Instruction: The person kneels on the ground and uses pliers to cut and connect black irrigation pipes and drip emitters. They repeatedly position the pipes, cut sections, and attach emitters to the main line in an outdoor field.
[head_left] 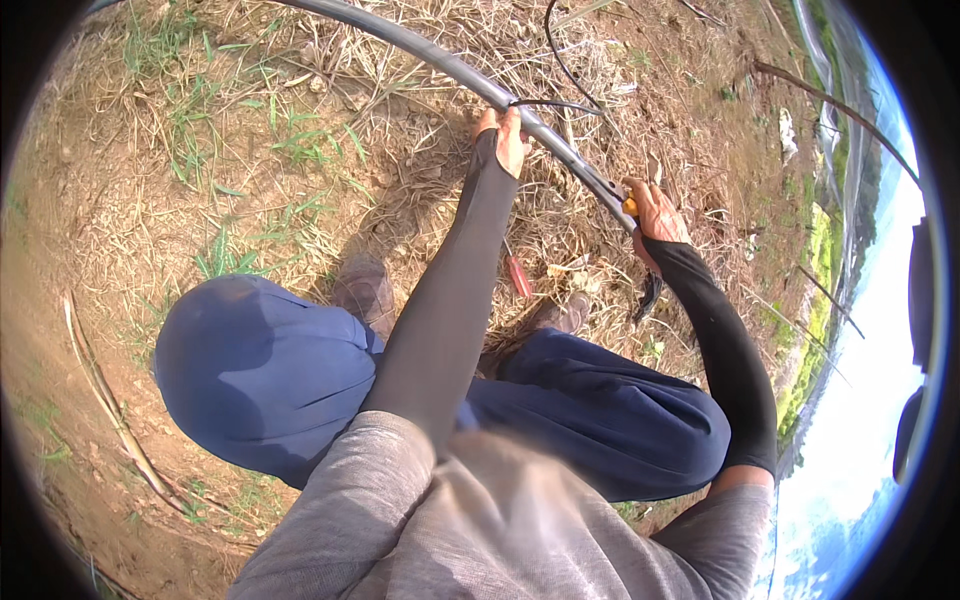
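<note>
A long grey-black pipe (440, 60) curves from the upper left down toward the right. My left hand (510, 143) is closed on it, its fingers beside the spot where a thin black tube (560, 104) meets the pipe. Further along, my right hand (660, 218) is closed around a small yellow object (630, 206), pressed close against the pipe near its lower visible end. The palm and fingers hide most of that object, so its kind does not show. On the straw between my arms lies a tool with a red handle (518, 274), apparently a screwdriver.
Dry straw and bare soil (270, 210) with green weeds (225, 255) surround me. My bent knees in blue trousers (260, 370) and my shoes (365, 290) are close below the pipe. A dry stalk (110, 410) lies at left; thin dark lines (840, 105) cross the right side.
</note>
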